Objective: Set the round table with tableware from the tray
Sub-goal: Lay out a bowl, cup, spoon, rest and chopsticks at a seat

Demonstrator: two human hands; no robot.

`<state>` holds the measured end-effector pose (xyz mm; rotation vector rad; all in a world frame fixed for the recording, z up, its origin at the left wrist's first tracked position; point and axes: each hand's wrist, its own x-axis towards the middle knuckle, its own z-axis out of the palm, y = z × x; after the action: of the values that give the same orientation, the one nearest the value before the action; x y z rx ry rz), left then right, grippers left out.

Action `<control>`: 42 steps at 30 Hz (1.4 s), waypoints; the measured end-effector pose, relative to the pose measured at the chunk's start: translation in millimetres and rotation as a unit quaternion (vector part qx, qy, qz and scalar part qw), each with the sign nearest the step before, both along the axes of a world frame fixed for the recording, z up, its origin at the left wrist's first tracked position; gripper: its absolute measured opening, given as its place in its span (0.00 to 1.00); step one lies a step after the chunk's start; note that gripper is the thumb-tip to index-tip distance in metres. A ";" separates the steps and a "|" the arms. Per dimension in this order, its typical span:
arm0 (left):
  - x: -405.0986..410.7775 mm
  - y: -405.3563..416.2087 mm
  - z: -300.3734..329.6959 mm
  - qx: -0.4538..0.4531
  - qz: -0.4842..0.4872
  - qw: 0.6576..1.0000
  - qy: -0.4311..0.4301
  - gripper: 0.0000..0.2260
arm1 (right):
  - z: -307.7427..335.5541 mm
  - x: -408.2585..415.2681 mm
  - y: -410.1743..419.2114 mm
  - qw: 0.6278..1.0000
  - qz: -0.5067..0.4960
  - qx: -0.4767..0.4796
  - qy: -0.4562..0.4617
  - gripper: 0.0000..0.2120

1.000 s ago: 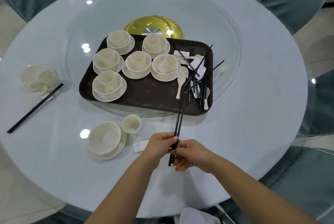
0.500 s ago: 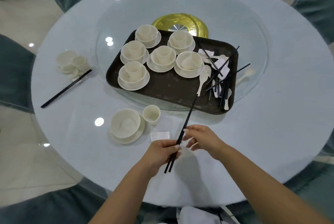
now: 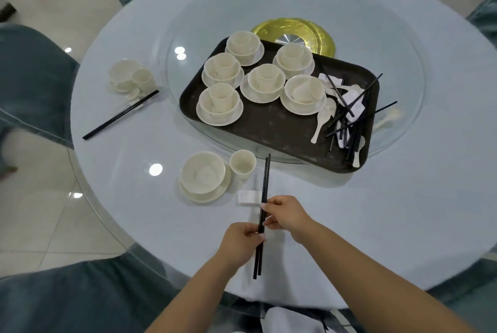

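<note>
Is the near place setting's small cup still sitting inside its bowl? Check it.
No, the small cup stands on the table beside the bowl, at its right.

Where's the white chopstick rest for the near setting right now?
Head view, near edge: the chopstick rest lies on the table, just right of the bowl and saucer, below the small cup, beside the held chopsticks.

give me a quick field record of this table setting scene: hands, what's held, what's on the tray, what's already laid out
left hand: grips the lower part of the chopsticks
right hand: pinches the same pair higher up
chopsticks position: over the white chopstick rest, tips beside the near cup
near setting: bowl on saucer, cup, rest
far left setting: bowl, cup, chopsticks laid
tray: six bowl-and-cup sets, loose spoons, chopsticks, rests
</note>
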<state>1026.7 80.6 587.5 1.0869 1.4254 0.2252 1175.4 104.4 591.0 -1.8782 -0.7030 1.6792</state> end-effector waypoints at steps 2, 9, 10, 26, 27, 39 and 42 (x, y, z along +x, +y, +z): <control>-0.1 -0.7 -2.5 0.012 -0.008 1.000 0.027 0.06 | -3.9 -2.7 1.0 1.000 0.007 -0.014 -0.003 0.08; 2.5 1.1 -13.4 0.036 -0.040 0.995 0.089 0.12 | -11.7 -5.6 3.3 0.999 0.024 -0.037 -0.023 0.10; 2.3 1.5 -15.1 0.044 -0.047 0.993 0.096 0.12 | -12.5 -6.1 3.8 0.999 0.023 -0.039 -0.024 0.10; 2.2 -3.0 -37.3 0.117 -0.107 0.975 0.158 0.12 | -30.3 -12.0 1.5 0.998 -0.005 -0.053 -0.041 0.03; 2.0 -2.6 -38.0 0.118 -0.109 0.974 0.161 0.12 | -30.2 -12.5 1.3 0.998 -0.006 -0.052 -0.040 0.03; -0.1 1.3 -41.9 0.113 -0.119 0.973 0.165 0.13 | -31.4 -14.7 0.7 0.997 0.019 -0.042 -0.063 0.07; 0.6 2.1 -42.8 0.109 -0.118 0.973 0.168 0.13 | -32.0 -15.9 0.2 0.994 0.046 -0.034 -0.098 0.09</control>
<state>1027.3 82.7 544.8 1.5190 1.5774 0.0264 1159.6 104.6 559.0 -2.1085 -0.8302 1.6069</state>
